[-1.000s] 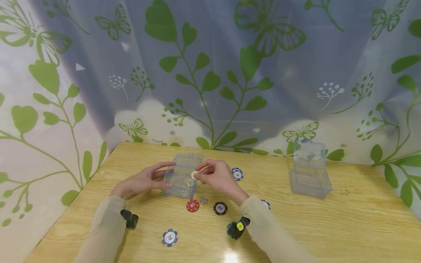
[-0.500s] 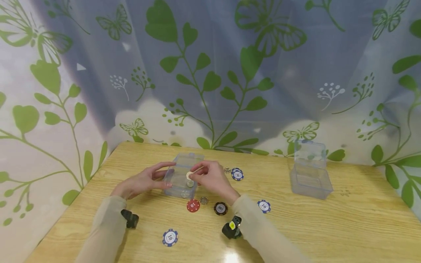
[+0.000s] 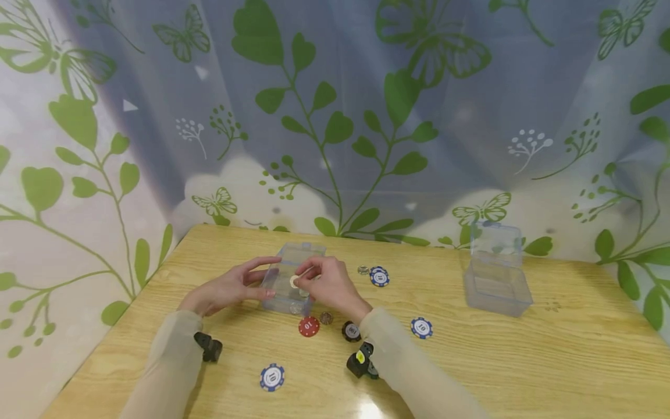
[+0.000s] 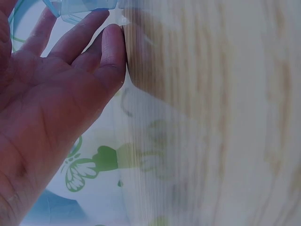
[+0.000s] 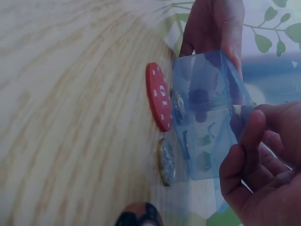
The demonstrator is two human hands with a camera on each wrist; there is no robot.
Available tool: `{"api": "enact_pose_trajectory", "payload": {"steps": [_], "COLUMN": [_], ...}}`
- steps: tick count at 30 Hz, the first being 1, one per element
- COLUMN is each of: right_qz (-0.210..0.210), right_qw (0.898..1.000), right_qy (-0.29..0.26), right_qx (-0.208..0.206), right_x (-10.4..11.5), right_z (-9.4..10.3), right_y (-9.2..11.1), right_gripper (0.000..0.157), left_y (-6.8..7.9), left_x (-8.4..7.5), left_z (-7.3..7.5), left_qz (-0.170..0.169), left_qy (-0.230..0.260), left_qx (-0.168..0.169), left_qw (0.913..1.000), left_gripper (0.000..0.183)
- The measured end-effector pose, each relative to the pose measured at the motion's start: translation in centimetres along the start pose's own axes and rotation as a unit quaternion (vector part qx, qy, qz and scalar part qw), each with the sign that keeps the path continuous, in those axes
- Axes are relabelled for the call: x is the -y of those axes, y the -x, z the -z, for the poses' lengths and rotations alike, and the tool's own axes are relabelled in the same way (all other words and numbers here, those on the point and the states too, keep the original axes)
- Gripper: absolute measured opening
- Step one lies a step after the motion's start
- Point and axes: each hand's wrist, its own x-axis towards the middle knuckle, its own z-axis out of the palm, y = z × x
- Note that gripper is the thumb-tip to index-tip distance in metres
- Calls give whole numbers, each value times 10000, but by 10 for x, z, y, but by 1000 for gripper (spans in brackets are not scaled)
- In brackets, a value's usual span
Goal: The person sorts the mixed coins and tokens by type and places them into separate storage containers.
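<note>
Five coins point(image 3: 327, 318) are showing: the right hand point(image 3: 332, 285) is pinching one over the left box point(image 3: 282, 286), two are lying inside that clear box, and two are resting on the wooden bench point(image 3: 466, 366). Two boxes are sitting there in all, the right box point(image 3: 498, 295) having its lid point(image 3: 496, 241) raised. Blue chips point(image 3: 272, 377) are lying in three spots, along with one red chip point(image 3: 309, 326), one black chip point(image 3: 351, 331) and one partly hidden green chip point(image 3: 373, 372). The left hand point(image 3: 232, 288) is keeping its grip on the left box's side. The left-wrist view is showing that hand's palm, the right-wrist view is showing coins through the clear wall, and only the head view is taking in the right box. Behind the bench a leaf-and-butterfly curtain point(image 3: 335, 116) is hanging
</note>
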Motion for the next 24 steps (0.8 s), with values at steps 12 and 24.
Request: {"api": "enact_pose_trajectory", "payload": {"steps": [12,24], "right_qz": [79,203], "right_qw": [9998,9995], "right_qy": [130,51], "right_qx": [128,230], "right_x": [-1,-3], "right_z": [-1,2], "right_y": [0,2], "right_gripper": [5,5], "left_y": [-1,0], "left_x": [0,1], "left_z": [0,0], "left_qz": [-30,3], "left_qy": [-30,-8], "left_qx": [19,-16], "left_qw": [10000,10000], "left_gripper": [86,86]}}
